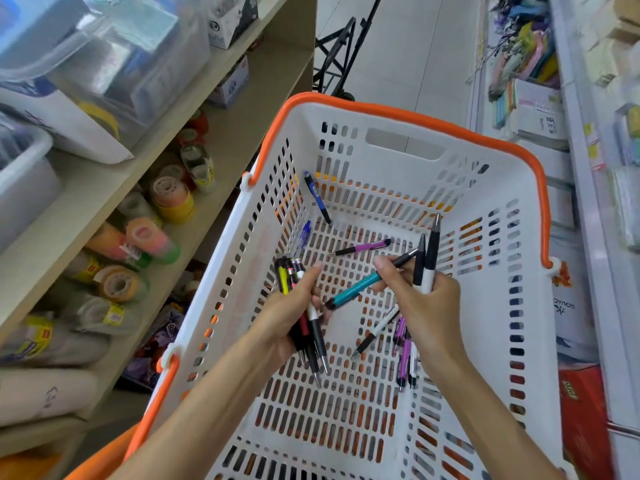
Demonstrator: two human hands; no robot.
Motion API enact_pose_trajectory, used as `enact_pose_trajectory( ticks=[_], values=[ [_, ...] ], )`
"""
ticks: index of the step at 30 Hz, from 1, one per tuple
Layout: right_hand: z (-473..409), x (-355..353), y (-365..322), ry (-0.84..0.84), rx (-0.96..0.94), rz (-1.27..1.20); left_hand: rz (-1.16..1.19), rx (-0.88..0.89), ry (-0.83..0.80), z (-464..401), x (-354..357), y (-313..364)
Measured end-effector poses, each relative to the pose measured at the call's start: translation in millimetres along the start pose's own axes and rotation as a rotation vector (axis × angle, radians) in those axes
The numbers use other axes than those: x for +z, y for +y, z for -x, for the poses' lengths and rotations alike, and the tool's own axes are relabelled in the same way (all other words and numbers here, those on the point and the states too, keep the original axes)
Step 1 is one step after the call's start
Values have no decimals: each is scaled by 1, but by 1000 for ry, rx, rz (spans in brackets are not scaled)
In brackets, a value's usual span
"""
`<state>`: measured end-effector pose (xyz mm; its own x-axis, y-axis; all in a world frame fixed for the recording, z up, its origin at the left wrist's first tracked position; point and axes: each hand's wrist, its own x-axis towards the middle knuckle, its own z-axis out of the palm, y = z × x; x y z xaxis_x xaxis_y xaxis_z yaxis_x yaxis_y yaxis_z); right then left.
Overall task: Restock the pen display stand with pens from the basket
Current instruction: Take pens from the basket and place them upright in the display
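Where the aisle narrows between shelving, 1 wooden shelf unit stands at left, holding clear plastic storage bins above and rolls of tape on the tier below; count of rolls uncertain, labels too small to read. 1 white slotted basket with 2 orange handles fills the centre.

Left hand: fingers curled round 1 bundle of pens, about 6, dark-barrelled, 1 yellow, tips pointing toward the camera. Exact count cannot be told.

Right hand: fingers wrapped round 2 black-and-white pens, upright; thumb and forefinger pinch 1 teal pen, which lies tilted above the basket floor.

Loose in the basket: 1 blue pen leaning against the far-left wall, 1 blue-capped clear pen at the left wall, 1 purple pen on the floor, and a cluster of purple and white pens under the right wrist, about 4. Printing on barrels illegible. Pen display stand not visible.
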<state>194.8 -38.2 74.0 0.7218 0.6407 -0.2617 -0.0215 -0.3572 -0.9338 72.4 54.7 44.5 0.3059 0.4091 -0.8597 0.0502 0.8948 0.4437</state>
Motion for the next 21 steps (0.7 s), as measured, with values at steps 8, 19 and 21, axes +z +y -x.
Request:
enact_pose_trajectory(
  ticks=[8,19,21],
  values=[
    [0,2,7,-389,144,29,70,81,-120,3,1,1],
    [-16,-3,15,-413,525,-393,-31,199,-92,1,0,5],
    [-17,-2,15,-384,470,-311,37,149,-134,2,0,6]
  ],
)
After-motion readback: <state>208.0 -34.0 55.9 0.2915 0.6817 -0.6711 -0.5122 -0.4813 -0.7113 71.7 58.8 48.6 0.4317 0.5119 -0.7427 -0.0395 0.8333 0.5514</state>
